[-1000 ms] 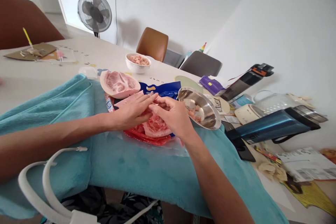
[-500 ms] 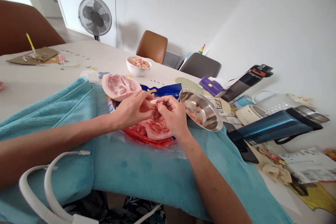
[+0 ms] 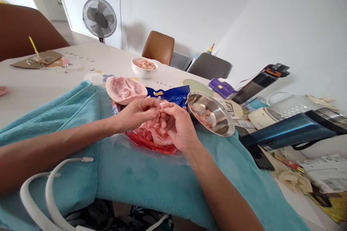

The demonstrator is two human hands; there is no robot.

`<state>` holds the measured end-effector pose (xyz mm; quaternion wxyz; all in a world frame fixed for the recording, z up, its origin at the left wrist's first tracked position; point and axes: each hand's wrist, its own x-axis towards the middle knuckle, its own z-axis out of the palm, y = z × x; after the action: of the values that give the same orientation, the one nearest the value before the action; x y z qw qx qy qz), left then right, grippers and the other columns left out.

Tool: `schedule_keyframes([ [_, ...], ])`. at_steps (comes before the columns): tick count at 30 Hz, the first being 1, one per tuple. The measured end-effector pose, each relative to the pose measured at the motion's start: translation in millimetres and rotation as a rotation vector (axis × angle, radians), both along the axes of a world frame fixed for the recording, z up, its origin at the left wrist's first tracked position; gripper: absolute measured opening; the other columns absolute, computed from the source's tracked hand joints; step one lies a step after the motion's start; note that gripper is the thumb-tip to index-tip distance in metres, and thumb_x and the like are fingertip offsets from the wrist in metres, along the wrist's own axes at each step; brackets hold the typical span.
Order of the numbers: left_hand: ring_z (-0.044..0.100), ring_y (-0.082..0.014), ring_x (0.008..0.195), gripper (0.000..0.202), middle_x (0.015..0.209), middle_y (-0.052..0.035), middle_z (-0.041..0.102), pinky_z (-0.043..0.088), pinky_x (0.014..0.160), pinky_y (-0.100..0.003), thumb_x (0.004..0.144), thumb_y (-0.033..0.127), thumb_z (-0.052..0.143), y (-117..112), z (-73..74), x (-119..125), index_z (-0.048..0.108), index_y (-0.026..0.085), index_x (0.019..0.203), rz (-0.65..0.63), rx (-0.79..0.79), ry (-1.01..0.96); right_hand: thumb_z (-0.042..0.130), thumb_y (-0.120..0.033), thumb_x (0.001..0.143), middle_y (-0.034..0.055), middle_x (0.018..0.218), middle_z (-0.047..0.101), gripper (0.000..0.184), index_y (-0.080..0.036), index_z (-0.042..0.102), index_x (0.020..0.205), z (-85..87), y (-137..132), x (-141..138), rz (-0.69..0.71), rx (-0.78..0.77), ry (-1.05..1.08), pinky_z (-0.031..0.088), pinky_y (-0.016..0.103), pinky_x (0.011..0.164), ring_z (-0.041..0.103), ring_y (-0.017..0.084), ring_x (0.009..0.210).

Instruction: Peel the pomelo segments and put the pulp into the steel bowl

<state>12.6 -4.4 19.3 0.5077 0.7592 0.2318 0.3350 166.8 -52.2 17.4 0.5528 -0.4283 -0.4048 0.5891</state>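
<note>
My left hand [image 3: 142, 113] and my right hand [image 3: 179, 122] meet above an opened red and blue plastic bag [image 3: 151, 148]. Both pinch a small pink pomelo piece [image 3: 162, 105], mostly hidden by the fingers. Pink pomelo peel and membrane scraps [image 3: 155, 133] lie on the bag below. Behind my left hand rests a hollow pomelo rind half [image 3: 126, 89], its inside facing up. A tilted steel bowl [image 3: 223, 122] with some pomelo flesh stands right of my right hand. Farther back, a white bowl [image 3: 144, 73] is heaped with pomelo flesh.
A teal towel [image 3: 130, 184] covers the near table edge. At right lie a blue bottle [image 3: 287, 131], a dark bottle [image 3: 260, 83], a purple tissue pack [image 3: 222, 87] and a black phone [image 3: 260, 157]. A white cable loop [image 3: 50, 191] hangs at lower left.
My right hand has turned slightly, showing more of its curled fingers, and my left fingers have drawn closer to its fingertips. The pomelo piece stays between them. The view has shifted slightly.
</note>
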Motion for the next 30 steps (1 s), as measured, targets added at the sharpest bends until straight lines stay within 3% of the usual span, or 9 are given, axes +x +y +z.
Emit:
schedule_keyframes([
  [2,0.053,-0.0096,0.06,0.013,0.062,0.0041,0.06,0.045,0.062,-0.022,0.081,0.02,0.049,0.7,1.2,0.2,0.06,0.018,0.077,-0.018,0.003,0.003,0.061,-0.025,0.073,-0.0071,0.057,0.058,0.007,-0.021,0.058,0.078,0.8,-1.6,2.6,0.008,0.033,-0.072,0.042,0.021,0.039,0.052,0.009,0.042],
  [5,0.055,-0.0103,0.069,0.017,0.07,0.0032,0.064,0.044,0.067,-0.021,0.078,0.015,0.047,2.6,1.3,0.8,0.063,0.017,0.074,-0.026,0.073,0.038,0.059,-0.025,0.078,-0.0053,0.066,0.063,0.008,-0.022,0.064,0.084,1.9,-4.5,9.3,-0.007,0.205,-0.326,0.048,0.023,0.049,0.057,0.009,0.049],
  [9,0.052,-0.0113,0.07,0.015,0.069,0.0026,0.059,0.041,0.065,-0.021,0.078,0.021,0.049,4.3,2.2,0.4,0.062,0.016,0.071,0.014,0.078,0.106,0.059,-0.02,0.082,-0.0002,0.085,0.07,0.015,-0.023,0.069,0.092,2.6,-7.4,18.9,-0.036,0.461,-0.706,0.054,0.032,0.073,0.065,0.014,0.075],
  [12,0.049,-0.0112,0.066,0.016,0.066,0.0023,0.056,0.037,0.059,-0.022,0.077,0.027,0.053,3.4,4.1,-1.0,0.06,0.016,0.068,0.062,0.04,0.132,0.059,-0.017,0.083,0.0022,0.093,0.073,0.014,-0.023,0.07,0.089,1.9,-9.0,20.6,-0.075,0.556,-0.852,0.054,0.035,0.082,0.066,0.017,0.088],
  [14,0.048,-0.0104,0.063,0.015,0.066,0.0023,0.056,0.035,0.056,-0.021,0.077,0.026,0.055,2.4,4.5,-2.0,0.059,0.016,0.066,0.054,-0.007,0.127,0.06,-0.018,0.082,0.0017,0.089,0.073,0.011,-0.023,0.069,0.087,0.8,-9.8,17.9,-0.092,0.522,-0.801,0.055,0.034,0.078,0.068,0.017,0.083],
  [18,0.054,-0.0111,0.059,0.014,0.066,0.0001,0.064,0.037,0.053,-0.022,0.08,0.025,0.055,2.3,0.5,-2.7,0.061,0.016,0.071,-0.066,-0.233,0.04,0.064,-0.023,0.08,-0.0035,0.062,0.067,0.004,-0.02,0.066,0.082,-1.3,-9.7,8.0,-0.019,0.296,-0.415,0.055,0.028,0.058,0.064,0.012,0.053],
  [22,0.061,-0.014,0.061,0.015,0.067,-0.0043,0.07,0.043,0.057,-0.025,0.079,0.029,0.059,3.8,-5.1,-1.1,0.062,0.016,0.074,-0.13,-0.418,-0.065,0.07,-0.024,0.074,-0.0039,0.054,0.066,0.006,-0.019,0.067,0.077,-1.1,-8.4,0.4,0.019,0.15,-0.128,0.054,0.023,0.05,0.06,0.01,0.046],
  [30,0.066,-0.0179,0.06,0.014,0.064,-0.0068,0.071,0.051,0.063,-0.029,0.072,0.028,0.065,2.1,-5.2,-0.5,0.063,0.015,0.069,-0.162,-0.603,-0.168,0.072,-0.021,0.069,-0.0036,0.05,0.065,0.007,-0.018,0.066,0.072,2.1,-9.3,-1.3,0.043,0.055,0.028,0.051,0.021,0.044,0.057,0.009,0.041],
])
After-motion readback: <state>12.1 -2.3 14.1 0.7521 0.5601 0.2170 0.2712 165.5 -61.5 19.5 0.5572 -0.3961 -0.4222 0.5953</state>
